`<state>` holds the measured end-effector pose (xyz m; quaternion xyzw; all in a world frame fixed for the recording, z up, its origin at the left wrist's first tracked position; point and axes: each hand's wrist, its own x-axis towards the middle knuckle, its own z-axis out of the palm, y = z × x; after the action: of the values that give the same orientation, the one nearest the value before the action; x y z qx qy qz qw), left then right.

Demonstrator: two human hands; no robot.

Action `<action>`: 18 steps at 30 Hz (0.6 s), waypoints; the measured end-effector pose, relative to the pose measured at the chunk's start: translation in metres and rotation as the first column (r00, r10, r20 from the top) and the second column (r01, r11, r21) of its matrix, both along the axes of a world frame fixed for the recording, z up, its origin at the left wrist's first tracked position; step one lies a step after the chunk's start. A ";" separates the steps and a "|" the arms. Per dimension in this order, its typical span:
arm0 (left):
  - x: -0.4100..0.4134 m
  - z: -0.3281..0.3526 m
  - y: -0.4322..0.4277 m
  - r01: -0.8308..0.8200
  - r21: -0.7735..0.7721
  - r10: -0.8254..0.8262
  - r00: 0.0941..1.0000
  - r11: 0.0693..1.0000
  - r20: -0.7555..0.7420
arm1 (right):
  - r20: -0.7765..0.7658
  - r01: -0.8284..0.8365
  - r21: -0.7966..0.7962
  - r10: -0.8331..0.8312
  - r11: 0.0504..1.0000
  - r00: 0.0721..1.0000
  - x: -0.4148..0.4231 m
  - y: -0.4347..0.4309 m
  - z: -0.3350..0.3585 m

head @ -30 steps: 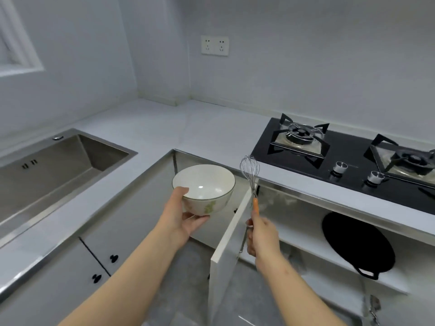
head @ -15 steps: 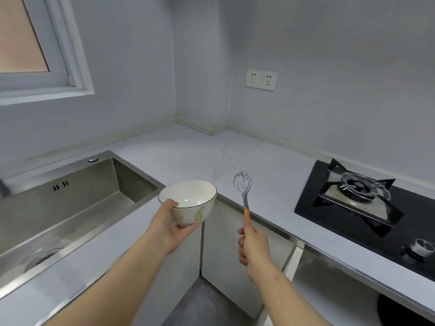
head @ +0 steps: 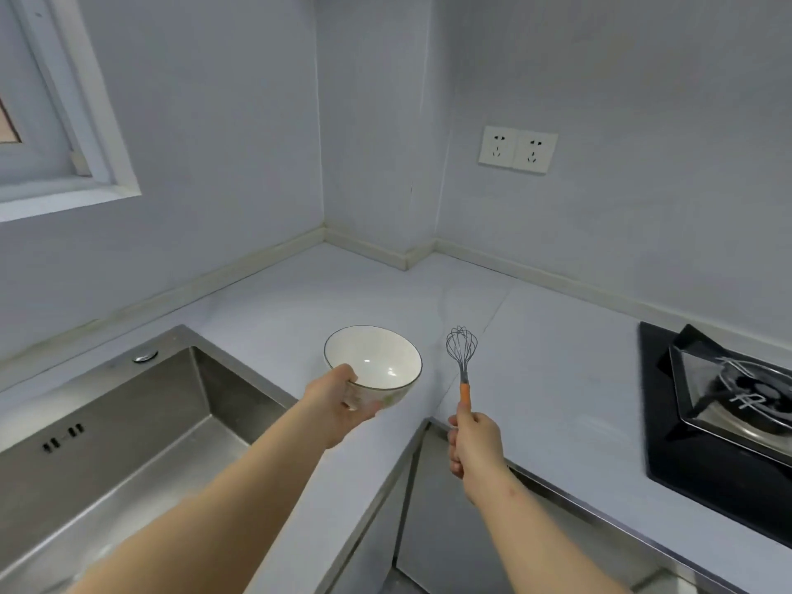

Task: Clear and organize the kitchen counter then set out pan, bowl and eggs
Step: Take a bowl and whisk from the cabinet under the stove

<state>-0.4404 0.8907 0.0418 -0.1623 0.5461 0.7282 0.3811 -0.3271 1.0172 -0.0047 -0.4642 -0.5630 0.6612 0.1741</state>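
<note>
The left hand (head: 338,400) grips a white bowl (head: 377,362) by its near rim, thumb over the edge and fingers curled under the side (the fingertips themselves are hidden beneath it). The bowl is upright, mouth up, just right of the sink (head: 128,422), over the counter (head: 325,293) at its inner corner; whether its base touches the surface I cannot tell. It has a thin dark rim line and a faint green pattern outside. Right of the bowl, farther from the sink, the right hand (head: 473,443) is wrapped in a fist round the orange handle of a whisk (head: 462,349), wire head pointing up, clear of the bowl. Far right of the sink, a black stove (head: 685,456) is set into the counter. Sockets (head: 517,150) sit on the wall beyond the sink.
</note>
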 end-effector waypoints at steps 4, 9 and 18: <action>-0.044 -0.006 0.021 0.020 -0.012 -0.020 1.000 1.000 -0.005 | 0.048 0.049 0.019 -0.050 0.999 0.998 -0.034 0.017 -0.002; -0.082 -0.011 0.060 0.020 -0.007 -0.020 1.000 1.000 -0.003 | 0.111 0.055 0.056 -0.061 0.997 0.992 -0.077 0.059 -0.014; -0.142 -0.020 0.177 -0.014 0.003 0.014 0.999 1.000 -0.033 | 0.090 0.000 0.073 -0.007 0.997 0.996 -0.140 0.180 -0.022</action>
<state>-0.5826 1.0680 0.0220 -0.1533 0.5501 0.7342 0.3672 -0.4667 1.1974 -0.0265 -0.4877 -0.5934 0.6183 0.1665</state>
